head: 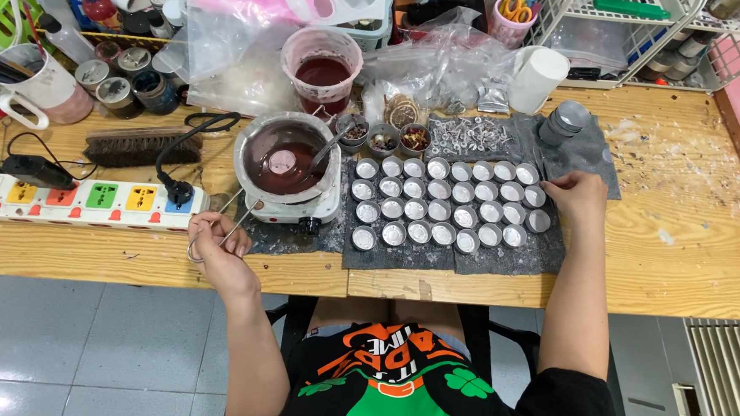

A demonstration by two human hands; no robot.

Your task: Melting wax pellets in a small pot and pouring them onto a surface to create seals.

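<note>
My left hand (216,242) is closed around thin metal tongs (239,218) near the table's front edge, their tips pointing up toward a small electric hot plate (302,209). On that plate sits a metal pot of dark red melted wax (284,157) with a spoon in it. My right hand (575,193) rests on the right end of a grid of several small round metal cups (442,203) laid on dark grey mats (545,251); its fingers touch a cup at the edge.
A power strip (83,200) with a black plug lies at the left, a brush (141,145) behind it. A plastic cup of red liquid (321,62), small bowls of dried bits (384,138), a stack of cups (567,119), jars and bags crowd the back.
</note>
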